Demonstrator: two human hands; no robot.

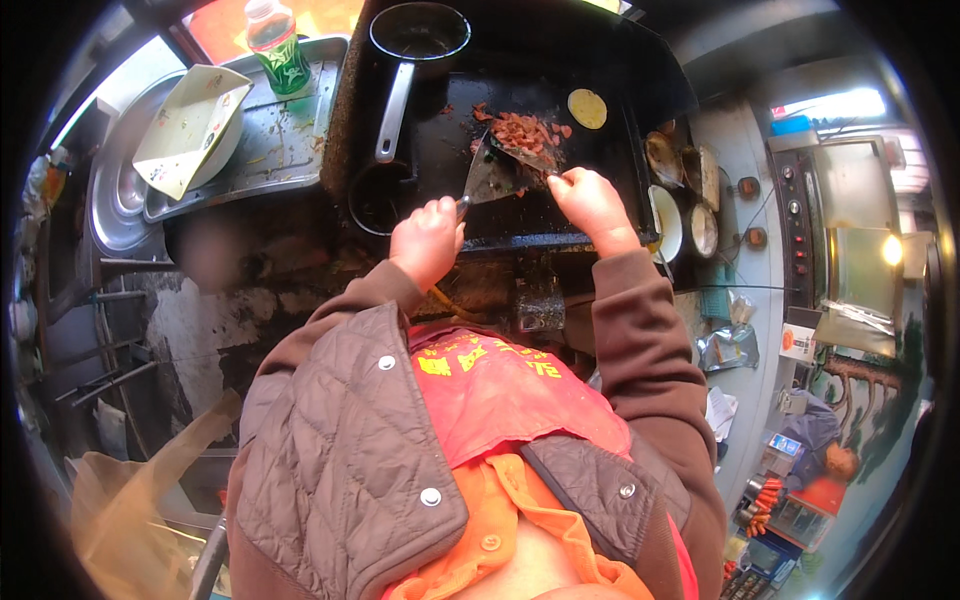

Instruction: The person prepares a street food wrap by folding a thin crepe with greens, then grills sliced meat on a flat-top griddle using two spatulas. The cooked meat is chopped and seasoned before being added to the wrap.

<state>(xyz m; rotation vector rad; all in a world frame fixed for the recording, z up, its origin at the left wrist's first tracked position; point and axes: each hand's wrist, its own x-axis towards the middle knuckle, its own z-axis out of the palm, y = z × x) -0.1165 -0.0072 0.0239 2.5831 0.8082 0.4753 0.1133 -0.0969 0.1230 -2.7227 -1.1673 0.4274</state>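
My left hand (427, 241) grips the handle of a metal scraper, its wide blade (495, 176) angled against the black griddle (502, 82). In my right hand (591, 204) is a second metal scraper (534, 159), whose blade reaches into a heap of chopped pink meat (521, 132). The two blades come close together at the heap's near edge, with small scraps around them. A round, pale yellow flat piece of food (587, 109) lies on the griddle, to the right of the meat and apart from it.
A long-handled saucepan (396, 112) stands at the griddle's back left. Left of the griddle, a metal tray (300, 161) bears a green-labelled bottle (279, 56) and a white square bowl (196, 124). Several bowls (667, 221) stand by its right edge.
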